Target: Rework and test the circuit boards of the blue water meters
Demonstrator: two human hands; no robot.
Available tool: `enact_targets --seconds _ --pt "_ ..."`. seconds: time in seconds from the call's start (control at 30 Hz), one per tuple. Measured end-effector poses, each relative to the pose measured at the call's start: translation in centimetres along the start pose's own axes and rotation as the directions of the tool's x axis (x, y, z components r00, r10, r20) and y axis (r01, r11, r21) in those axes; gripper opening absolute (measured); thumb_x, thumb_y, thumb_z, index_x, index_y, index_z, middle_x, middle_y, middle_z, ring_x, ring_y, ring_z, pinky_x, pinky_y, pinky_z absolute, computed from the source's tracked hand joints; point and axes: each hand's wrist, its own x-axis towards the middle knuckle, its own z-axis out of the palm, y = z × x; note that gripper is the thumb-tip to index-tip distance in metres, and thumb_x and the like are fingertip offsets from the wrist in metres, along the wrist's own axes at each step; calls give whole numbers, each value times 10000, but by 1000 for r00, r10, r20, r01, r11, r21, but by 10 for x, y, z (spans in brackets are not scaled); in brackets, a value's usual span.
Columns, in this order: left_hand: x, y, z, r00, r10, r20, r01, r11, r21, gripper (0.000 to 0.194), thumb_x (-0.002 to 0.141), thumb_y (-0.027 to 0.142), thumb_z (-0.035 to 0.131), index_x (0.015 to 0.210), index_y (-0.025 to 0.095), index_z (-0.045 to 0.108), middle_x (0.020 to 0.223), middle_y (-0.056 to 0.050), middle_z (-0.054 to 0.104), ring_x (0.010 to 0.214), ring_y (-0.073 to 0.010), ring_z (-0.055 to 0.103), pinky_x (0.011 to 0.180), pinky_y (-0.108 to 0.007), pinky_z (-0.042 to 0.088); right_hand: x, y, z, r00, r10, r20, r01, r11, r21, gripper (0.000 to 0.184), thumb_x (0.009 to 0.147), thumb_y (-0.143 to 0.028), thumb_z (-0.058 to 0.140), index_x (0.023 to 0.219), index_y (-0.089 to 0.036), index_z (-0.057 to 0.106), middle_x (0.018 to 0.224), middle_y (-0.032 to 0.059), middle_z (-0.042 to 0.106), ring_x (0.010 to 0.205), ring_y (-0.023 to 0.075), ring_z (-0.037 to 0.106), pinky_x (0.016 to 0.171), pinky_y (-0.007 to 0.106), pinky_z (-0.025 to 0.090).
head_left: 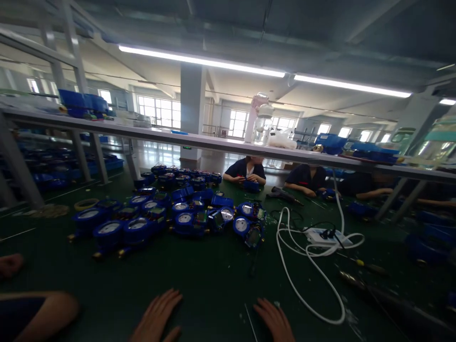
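My left hand (pixel 156 316) lies on the dark green tabletop (pixel 210 285) at the bottom of the view, fingers stretched out and nothing in them. Palm down to its right, my right hand (pixel 273 320) also has its fingers extended and holds nothing. A thin pale rod (pixel 250 323) lies just left of the right hand, apart from its fingertips. Farther out stand several blue meters with round white dials; the nearest to my hands are one meter (pixel 242 225) and another (pixel 184 218). Some have small displays and brass fittings.
A white cable (pixel 285 266) loops around a power strip (pixel 326 236) on the right. Tools (pixel 359 280) lie beyond it. A neighbour's arm (pixel 53 311) rests at the left. A shelf (pixel 213 143) spans overhead; people (pixel 245 171) sit opposite. A tape roll (pixel 86 204) lies left.
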Motion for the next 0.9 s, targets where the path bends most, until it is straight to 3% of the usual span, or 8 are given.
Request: enact_targets --seconds 0.07,0.13,0.3,0.4,0.47,0.6,0.73,0.9 --pt "-7 10 -9 1000 -30 4 30 998 46 592 907 560 399 1446 321 351 1539 -43 346 1414 -288 340 1153 -558 274 -7 -8 -4 1000 -19 -15 19 1000 16 736 757 -637 676 1398 -333 475 1496 52 368 1391 330 267 1141 589 138" --pt "-12 17 -13 999 -44 26 42 996 75 643 903 592 383 1463 281 324 1555 -72 313 1433 -295 299 1166 -567 231 -9 -14 -5 998 -45 -32 46 999 22 699 791 -611 660 1387 -289 490 1497 67 367 1400 312 251 1150 564 99" --pt "-14 19 -10 998 -32 52 27 995 92 687 898 626 356 1480 269 279 1574 -89 265 1455 -295 245 1184 -564 163 -9 -17 -1 987 -50 -152 49 999 -9 474 886 -425 643 1284 -184 555 1420 106 448 1335 304 355 1110 569 212" --pt "-12 15 -7 999 -44 -3 44 991 126 693 892 628 365 1483 285 255 1592 -79 205 1473 -304 177 1181 -587 104 -7 -13 4 968 -2 -251 -4 1000 -22 386 907 -382 625 1232 -179 577 1382 108 472 1307 301 384 1083 553 283" --pt "-10 13 -5 993 -108 -55 115 982 150 702 890 633 360 1484 273 254 1596 -91 178 1477 -325 141 1166 -617 87 -7 -11 6 957 13 -289 -19 1000 -20 352 911 -375 622 1203 -181 590 1356 104 491 1291 297 402 1075 547 301" --pt "-9 12 -3 969 -233 -79 243 959 146 736 892 654 313 1486 222 254 1587 -129 188 1471 -331 155 1164 -592 149 -6 -12 6 957 -20 -288 21 1000 0 290 915 -354 623 1145 -177 621 1306 91 536 1260 282 441 1070 546 306" --pt "-9 13 -6 967 -252 -20 253 959 125 761 888 672 296 1491 213 233 1582 -130 206 1468 -296 185 1182 -515 189 -1 -12 4 963 -75 -258 89 995 43 260 920 -346 620 1114 -174 639 1262 84 572 1246 274 461 1070 551 305" --pt "-11 18 -10 971 -232 -53 237 965 109 727 902 642 318 1490 220 253 1571 -110 256 1461 -287 224 1182 -499 209 24 3 2 959 -131 -250 168 976 135 242 920 -335 623 1090 -163 640 1240 86 581 1210 267 493 1036 531 363"
